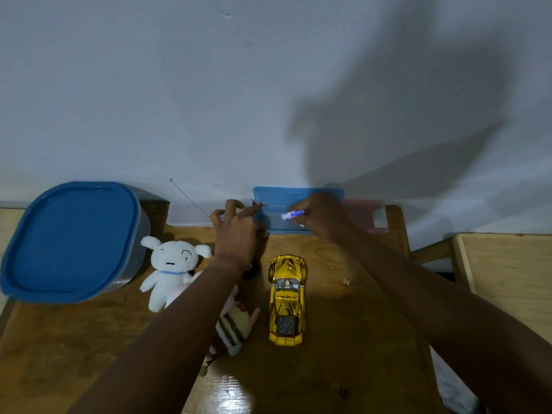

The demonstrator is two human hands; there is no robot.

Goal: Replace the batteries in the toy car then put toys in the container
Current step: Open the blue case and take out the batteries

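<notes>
Dim bluish light, large soft shadow on the wall (388,130), glare on the table (236,395), bowed edges.

My gold toy car (286,297) sits upright, nose toward the wall. My right hand (322,218) pinches a white-and-blue battery (291,215) over the open blue case (298,194). The blue-lidded container (71,240) stands closed at far left, a white plush dog (171,270) beside it, and what looks like a striped plush (233,327) lies nearer the car.
</notes>
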